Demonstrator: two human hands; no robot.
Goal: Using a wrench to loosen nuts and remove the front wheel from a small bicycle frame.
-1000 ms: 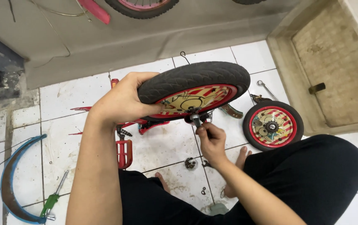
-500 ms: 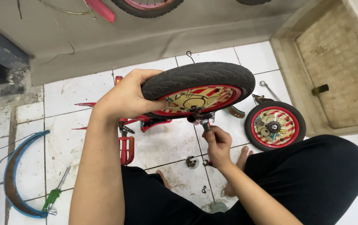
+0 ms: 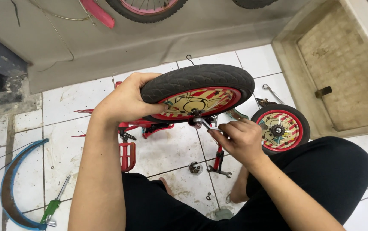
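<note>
Small bicycle wheel (image 3: 199,96) — black tyre, red-and-cream printed disc. Held above the white tiled floor (image 3: 64,141) at centre frame, disc face turned toward the camera and a little downward, axle running roughly toward the person's lap; the tyre's visible long axis lies left to right.

Left hand (image 3: 126,100): closed over the tyre's left edge, as half a second ago.

Right hand (image 3: 239,139): fingers pinched on a small silver wrench (image 3: 203,123) at the hub. It has swung slightly outward since then — the axle nut appears mid-turn.

Beyond: red frame and pedal (image 3: 127,155), second small wheel (image 3: 280,129), loose nuts (image 3: 195,167), blue mudguard (image 3: 10,188), green-handled screwdriver (image 3: 53,207).
</note>
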